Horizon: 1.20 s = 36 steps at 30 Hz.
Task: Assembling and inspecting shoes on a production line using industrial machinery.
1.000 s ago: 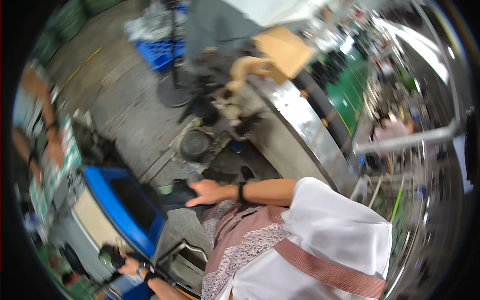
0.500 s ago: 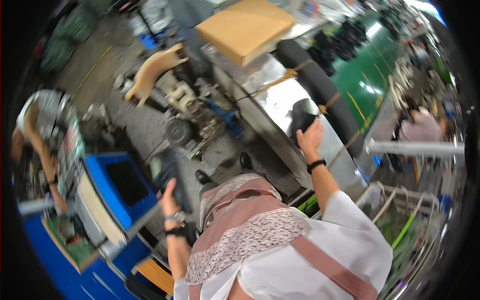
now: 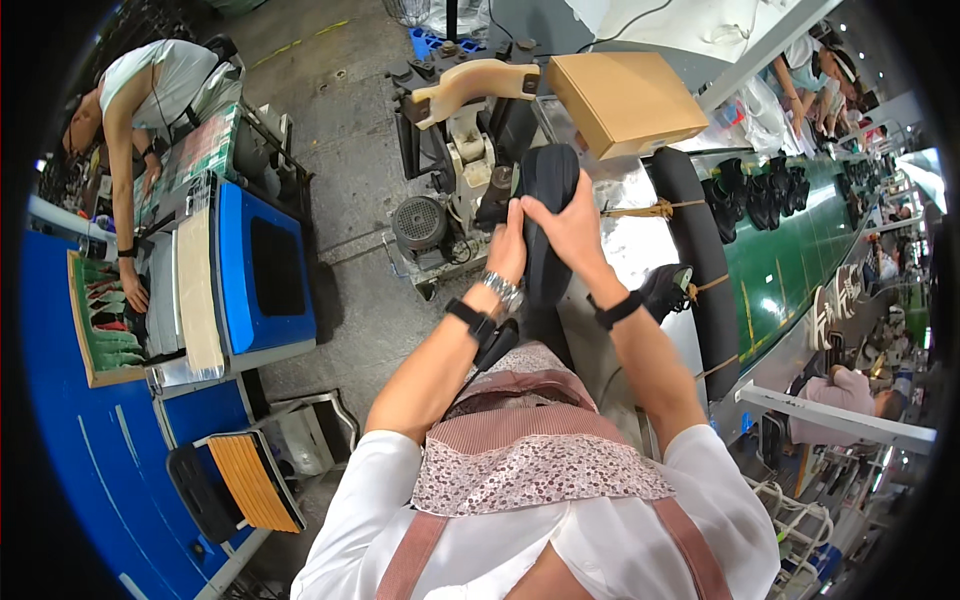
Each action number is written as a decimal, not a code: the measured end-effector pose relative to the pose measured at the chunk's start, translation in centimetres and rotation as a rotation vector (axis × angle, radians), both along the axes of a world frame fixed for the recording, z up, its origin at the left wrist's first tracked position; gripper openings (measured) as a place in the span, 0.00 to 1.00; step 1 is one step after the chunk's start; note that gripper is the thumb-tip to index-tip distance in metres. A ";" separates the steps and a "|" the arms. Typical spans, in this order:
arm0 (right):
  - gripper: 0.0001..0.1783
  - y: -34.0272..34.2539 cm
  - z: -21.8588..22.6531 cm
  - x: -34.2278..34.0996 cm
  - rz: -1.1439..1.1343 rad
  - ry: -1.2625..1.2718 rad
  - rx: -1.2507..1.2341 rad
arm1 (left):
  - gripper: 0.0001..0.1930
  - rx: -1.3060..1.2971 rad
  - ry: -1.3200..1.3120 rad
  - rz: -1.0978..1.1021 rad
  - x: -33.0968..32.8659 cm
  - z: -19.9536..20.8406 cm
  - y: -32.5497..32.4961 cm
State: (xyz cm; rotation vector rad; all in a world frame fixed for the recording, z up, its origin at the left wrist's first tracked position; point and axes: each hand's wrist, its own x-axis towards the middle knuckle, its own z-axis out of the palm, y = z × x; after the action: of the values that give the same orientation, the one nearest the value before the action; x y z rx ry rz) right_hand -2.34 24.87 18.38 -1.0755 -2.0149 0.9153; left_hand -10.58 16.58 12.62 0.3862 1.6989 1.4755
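Observation:
A black shoe (image 3: pixel 549 262) is held up in front of me, with its dark sole side toward me. My left hand (image 3: pixel 508 248) is closed on its left side, thumb along the edge. From the right my right hand (image 3: pixel 572 228) grips it, its thumb near the left one. Most fingers of both hands are hidden behind the shoe. Another black shoe (image 3: pixel 664 291) lies on the shiny metal bench top (image 3: pixel 640 245), right of my right wrist, and no hand touches it.
Beyond my hands stands a machine with a curved cream pad (image 3: pixel 470 88) and a motor (image 3: pixel 419 222). A cardboard box (image 3: pixel 628 100) sits on the bench. Right of a dark padded roll (image 3: pixel 697 270), a green conveyor (image 3: pixel 775 285) carries several black shoes. A co-worker (image 3: pixel 165 85) bends at the left.
My hands, apart before, have come together on one shoe. My right hand has left the bench, where a shoe now lies. The view has turned, bringing the machine and box rightward.

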 end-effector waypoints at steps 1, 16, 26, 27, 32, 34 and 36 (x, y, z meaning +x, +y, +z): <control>0.50 0.8 0.9 -1.2 0.030 -0.122 -0.020 | 0.49 0.018 -0.080 0.025 -0.6 0.0 0.8; 0.38 1.5 3.0 -1.2 0.177 -0.411 0.176 | 0.45 0.511 -0.924 -0.095 1.7 -1.7 1.0; 0.35 0.7 2.5 -1.0 0.141 -0.317 0.250 | 0.32 0.560 -0.646 0.175 -0.2 -6.3 3.2; 0.36 0.7 2.7 -0.9 0.144 -0.297 0.225 | 0.32 0.566 -0.661 0.149 -0.5 -6.7 3.3; 0.40 -0.1 2.6 -0.5 0.133 -0.191 0.211 | 0.36 0.569 -0.576 0.239 0.8 -3.0 2.5; 0.40 -1.1 2.2 -0.5 0.090 -0.178 0.189 | 0.39 0.506 -0.600 0.143 1.1 -2.6 1.3; 0.43 -1.9 2.4 -0.2 0.057 -0.144 0.248 | 0.42 0.487 -0.567 0.170 1.7 -2.7 0.7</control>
State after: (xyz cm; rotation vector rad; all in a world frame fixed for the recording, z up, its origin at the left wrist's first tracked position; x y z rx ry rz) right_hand -2.50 22.93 20.78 -0.9740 -2.2191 0.6098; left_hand -8.90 17.29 9.95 0.0555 0.9371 1.9028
